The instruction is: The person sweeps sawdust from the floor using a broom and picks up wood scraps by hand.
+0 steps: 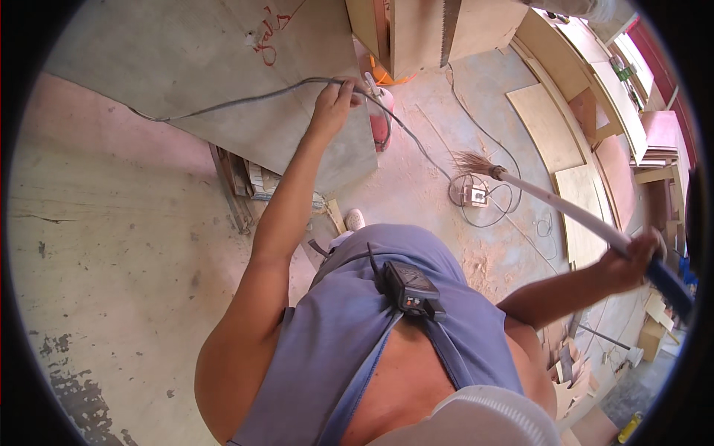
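One broom [558, 204] and one dark cable [309, 79], held in separate hands, well apart. Grips the broom by its handle in the right hand [631, 260], with the bristles forward and to the left, over the sawdust-strewn floor [439, 97]. Pinches the cable in the left hand [335, 105], over one grey panel [186, 63], with one stretch leftward across it and another rightward to loops around one outlet box [475, 195]. Beside the panel, one pinkish-red canister [381, 123]; farther right, two plywood sheets [547, 126]
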Tool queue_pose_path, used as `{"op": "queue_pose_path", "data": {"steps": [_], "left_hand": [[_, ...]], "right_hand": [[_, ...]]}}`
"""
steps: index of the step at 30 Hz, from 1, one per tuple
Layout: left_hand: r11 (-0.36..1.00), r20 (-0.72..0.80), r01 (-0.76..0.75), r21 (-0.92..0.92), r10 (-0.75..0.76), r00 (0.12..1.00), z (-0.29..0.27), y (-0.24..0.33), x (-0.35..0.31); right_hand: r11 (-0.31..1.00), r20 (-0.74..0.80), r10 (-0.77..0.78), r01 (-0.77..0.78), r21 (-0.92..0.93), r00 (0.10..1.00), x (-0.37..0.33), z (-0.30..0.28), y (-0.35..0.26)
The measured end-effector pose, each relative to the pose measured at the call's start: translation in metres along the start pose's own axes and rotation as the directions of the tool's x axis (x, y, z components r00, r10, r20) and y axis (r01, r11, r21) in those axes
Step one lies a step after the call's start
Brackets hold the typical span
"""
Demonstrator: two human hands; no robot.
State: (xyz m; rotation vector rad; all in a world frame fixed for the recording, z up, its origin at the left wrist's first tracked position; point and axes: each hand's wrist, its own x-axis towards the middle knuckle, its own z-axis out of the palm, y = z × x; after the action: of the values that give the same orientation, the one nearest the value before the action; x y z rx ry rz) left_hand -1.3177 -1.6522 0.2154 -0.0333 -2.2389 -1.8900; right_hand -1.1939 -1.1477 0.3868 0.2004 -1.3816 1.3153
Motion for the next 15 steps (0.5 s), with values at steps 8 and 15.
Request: {"op": "queue_pose_path", "data": {"steps": [8, 15], "left_hand": [[0.938, -0.038, -0.161, -0.306, 0.158, 0.987, 0.016, 0.049, 0.020], [0.968, -0.026, -0.124, -0.220, 0.121, 0.992, 0.029, 0.014, 0.031]], "right_hand": [[0.988, -0.079, 0.090, -0.099, -0.116, 0.993, -0.015, -0.004, -0.049], [0.945, -0.057, -0.096, 0.073, -0.320, 0.994, -0.012, -0.048, -0.040]]}}
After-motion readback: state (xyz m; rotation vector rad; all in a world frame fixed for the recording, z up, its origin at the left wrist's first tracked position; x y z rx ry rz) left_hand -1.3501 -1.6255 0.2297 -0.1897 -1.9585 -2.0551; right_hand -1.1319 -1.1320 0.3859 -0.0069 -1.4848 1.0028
